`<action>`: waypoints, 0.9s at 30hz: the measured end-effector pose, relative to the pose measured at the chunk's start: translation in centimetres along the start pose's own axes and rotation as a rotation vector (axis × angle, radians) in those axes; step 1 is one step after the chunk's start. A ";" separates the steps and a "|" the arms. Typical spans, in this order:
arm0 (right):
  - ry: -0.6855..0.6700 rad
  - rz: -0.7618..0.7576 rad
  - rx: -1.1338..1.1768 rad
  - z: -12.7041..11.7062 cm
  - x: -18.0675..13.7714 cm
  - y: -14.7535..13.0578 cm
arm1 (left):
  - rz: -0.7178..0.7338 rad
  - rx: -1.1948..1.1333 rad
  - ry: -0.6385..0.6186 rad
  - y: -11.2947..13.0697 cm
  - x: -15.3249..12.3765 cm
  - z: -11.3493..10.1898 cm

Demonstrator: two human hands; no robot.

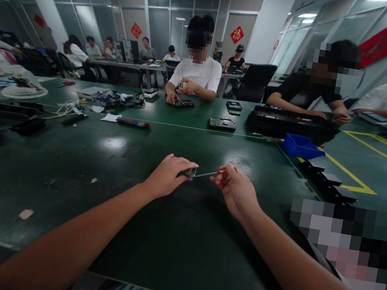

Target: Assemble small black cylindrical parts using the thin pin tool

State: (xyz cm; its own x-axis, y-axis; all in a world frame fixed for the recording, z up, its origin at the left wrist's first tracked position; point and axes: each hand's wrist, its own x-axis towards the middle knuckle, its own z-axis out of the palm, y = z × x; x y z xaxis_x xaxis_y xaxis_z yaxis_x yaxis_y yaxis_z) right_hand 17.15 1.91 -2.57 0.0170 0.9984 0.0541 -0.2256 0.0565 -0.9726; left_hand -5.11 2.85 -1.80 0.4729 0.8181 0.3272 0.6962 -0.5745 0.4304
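My left hand [167,175] is closed round a small dark cylinder [192,172], whose round, shiny end faces right. In the closed fingers of my right hand [234,187] is a thin metal rod [206,173]. It points left, and its far tip is at the rim of the cylinder's end; whether it goes inside, I cannot tell. Something small and reddish shows at my right fingertips, by the rod's near end. Both hands are held over the green table [177,241].
Farther back lie a circuit-board drive [222,124], a blue bin [302,147], a long black housing [291,126] and black blocks [328,181]. A pen-like tool [133,123] and cables [112,97] lie to the left. Across the table, a person [196,73] handles another drive.
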 end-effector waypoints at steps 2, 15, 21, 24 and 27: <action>0.027 0.006 -0.005 -0.2 0.2 0.1 | -0.021 0.030 -0.018 -0.4 0.1 0.0; 0.031 -0.142 -0.176 0.2 -0.4 0.4 | -0.060 -0.013 -0.063 -0.2 -0.1 0.5; 0.032 -0.206 -0.492 0.0 -1.0 -0.9 | -0.082 -0.016 -0.034 -0.4 -0.1 0.6; 0.085 -0.228 -0.709 0.0 -1.3 -1.6 | -0.075 -0.021 -0.028 -0.5 -0.2 0.7; 0.087 -0.262 -0.798 0.1 -1.4 -1.9 | -0.071 -0.025 -0.029 -0.6 -0.2 0.7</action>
State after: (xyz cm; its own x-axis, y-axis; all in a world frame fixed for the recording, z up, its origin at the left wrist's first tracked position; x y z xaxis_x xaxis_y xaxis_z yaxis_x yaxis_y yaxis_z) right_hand 17.45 0.40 -0.76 0.0554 0.9476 0.3146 0.5516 0.2337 -0.8007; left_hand -5.27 3.03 -2.69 0.4386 0.8571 0.2703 0.7149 -0.5150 0.4730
